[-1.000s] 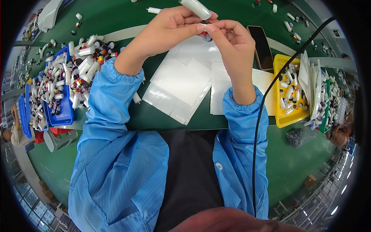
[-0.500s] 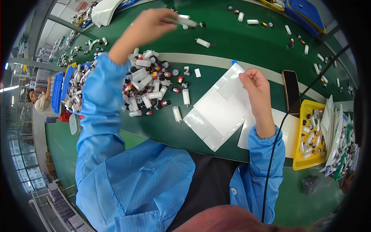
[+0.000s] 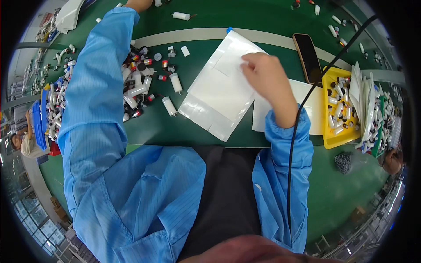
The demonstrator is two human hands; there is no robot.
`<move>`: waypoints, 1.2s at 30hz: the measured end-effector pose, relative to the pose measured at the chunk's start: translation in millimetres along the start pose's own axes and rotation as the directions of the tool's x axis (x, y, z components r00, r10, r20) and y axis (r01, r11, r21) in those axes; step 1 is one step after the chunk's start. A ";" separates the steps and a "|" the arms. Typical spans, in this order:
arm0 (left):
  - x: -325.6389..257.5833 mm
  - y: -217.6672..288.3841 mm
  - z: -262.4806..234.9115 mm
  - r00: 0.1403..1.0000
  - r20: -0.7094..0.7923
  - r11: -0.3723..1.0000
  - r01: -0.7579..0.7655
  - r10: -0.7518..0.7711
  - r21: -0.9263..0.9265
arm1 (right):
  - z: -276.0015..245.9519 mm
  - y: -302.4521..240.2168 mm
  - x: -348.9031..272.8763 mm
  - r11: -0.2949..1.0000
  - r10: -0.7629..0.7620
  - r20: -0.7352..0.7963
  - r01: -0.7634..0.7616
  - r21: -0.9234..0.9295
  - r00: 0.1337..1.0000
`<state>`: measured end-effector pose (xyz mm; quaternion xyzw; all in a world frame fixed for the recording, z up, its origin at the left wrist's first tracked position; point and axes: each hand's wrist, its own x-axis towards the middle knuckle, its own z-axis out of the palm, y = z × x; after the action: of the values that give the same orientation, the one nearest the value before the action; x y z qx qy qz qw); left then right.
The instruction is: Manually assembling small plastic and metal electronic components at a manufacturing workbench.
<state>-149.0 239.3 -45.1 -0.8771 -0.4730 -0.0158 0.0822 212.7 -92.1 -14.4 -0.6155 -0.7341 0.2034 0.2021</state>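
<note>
My left hand [image 3: 139,4] is at the upper edge of the view, stretched far across the green table; its fingers are cut off. White cylinders with thin tips [image 3: 181,16] lie to its right on the table. My right hand [image 3: 267,76] hovers over or touches a glossy white plastic bag [image 3: 219,94], which lies slanted on the table. Its thumb and fingers are drawn together, and anything between them is hidden. Left of the bag, two white cylinders [image 3: 176,83] lie apart from a pile of white, black and red small parts [image 3: 138,85], partly covered by my left sleeve.
At right, a yellow tray [image 3: 326,127] holds white cylinders, beside a black phone [image 3: 307,57]. White sheets [image 3: 309,94] lie under my right forearm. A black cable [image 3: 294,144] hangs across the view. Blue bins [image 3: 38,125] stand at left, near another person [image 3: 30,142].
My left hand has moved up and away to the frame's edge; earlier it held a blurred white cylinder. My right hand has shifted from the bag's right edge to over its upper part. The view has tilted.
</note>
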 end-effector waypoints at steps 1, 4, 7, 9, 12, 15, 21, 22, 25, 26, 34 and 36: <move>6.5 10.0 -6.9 0.997 0.056 0.998 0.045 -0.048 0.051 | 5.6 -8.3 -7.6 0.996 -0.011 0.006 0.012 -0.092 1.000; -14.0 -10.2 -27.0 0.994 -0.068 0.995 0.086 -0.089 -0.047 | 16.1 -23.9 -12.9 0.989 -0.036 0.070 0.046 -0.143 0.997; -25.2 7.1 -88.2 0.965 -0.055 0.827 0.188 -0.255 -0.530 | 19.4 -26.9 -16.4 0.987 -0.060 0.101 0.074 -0.141 0.993; -36.8 15.3 -116.8 0.959 -0.139 0.691 0.073 -0.246 -0.719 | 20.6 -26.1 -12.2 0.990 -0.083 0.074 0.091 -0.107 0.994; -80.1 109.5 -176.7 0.972 -0.028 0.110 -0.002 -0.232 -0.994 | 23.8 -21.6 -18.1 0.996 -0.074 0.060 0.077 -0.047 0.995; -112.9 185.6 -199.5 0.971 0.028 -0.168 -0.012 -0.236 -0.986 | 20.1 -20.3 -16.3 0.999 -0.046 0.125 0.048 -0.011 0.991; -115.9 244.3 -166.1 0.984 0.167 -0.875 0.140 0.068 -0.463 | 16.3 -20.1 -9.3 0.994 -0.101 0.044 0.099 0.044 0.994; -111.3 250.0 -158.0 0.979 0.196 -0.895 0.141 0.062 -0.422 | 8.1 -18.5 -7.3 0.986 -0.065 0.035 0.059 0.155 0.997; -106.8 258.5 -136.7 0.968 0.250 -0.937 0.121 0.037 -0.328 | -5.8 -18.1 0.1 0.857 0.075 -0.133 0.004 0.515 0.988; -105.6 263.0 -135.3 0.961 0.275 -0.945 0.109 0.021 -0.309 | -4.8 -19.2 3.0 0.753 0.135 -0.244 0.060 0.655 0.960; -112.5 287.6 -117.8 0.979 0.196 -0.875 0.143 0.057 -0.462 | 27.4 -32.0 15.4 0.684 0.019 -0.619 0.441 0.581 0.785; -111.6 284.8 -118.0 0.980 0.147 -0.832 0.190 0.132 -0.521 | 26.7 -28.7 13.9 0.527 0.105 -0.519 0.395 0.753 0.849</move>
<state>32.3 -25.2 22.8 -0.2980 -0.1689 -0.3869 -0.8561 172.2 -84.2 -20.3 -0.4058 -0.5156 0.3426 0.6724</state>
